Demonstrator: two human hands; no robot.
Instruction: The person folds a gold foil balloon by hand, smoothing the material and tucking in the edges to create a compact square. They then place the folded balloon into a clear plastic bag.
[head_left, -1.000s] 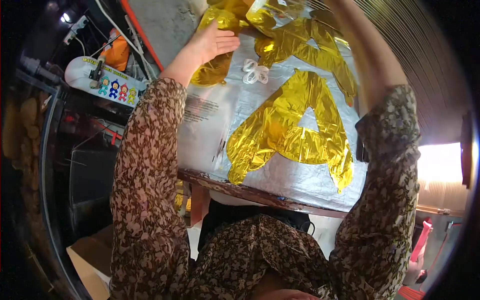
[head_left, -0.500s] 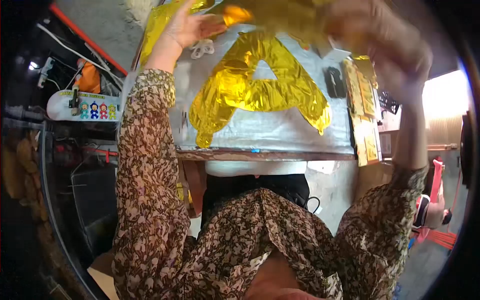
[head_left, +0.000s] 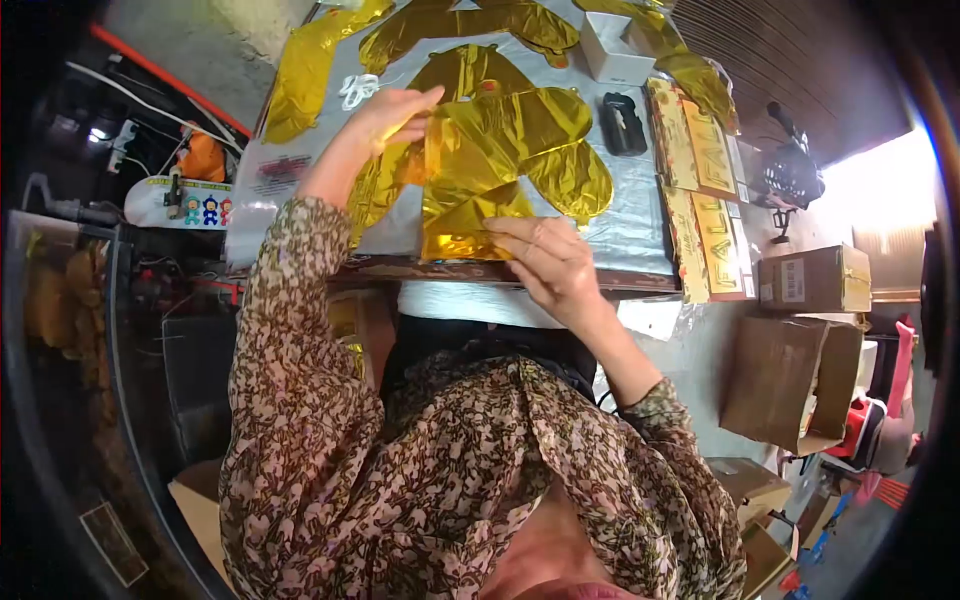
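A gold foil balloon, flat and partly folded, lies over a gold A-shaped balloon near the table's front edge. My right hand pinches the upper balloon's lower edge between thumb and fingers. Along its left edge is my left hand, fingers stretched out and apart, close against the foil; whether it grips any is hard to see. Behind them a further gold letter balloon lies flat.
The table has a silvery cover. On it are a black case, an open white box, white ribbon, another gold balloon and packages with printed letters. Cardboard boxes stand right, a skateboard left.
The upper balloon has come down over the A-shaped balloon. My right hand has moved from the upper right to its lower edge; my left hand has moved down and slightly right.
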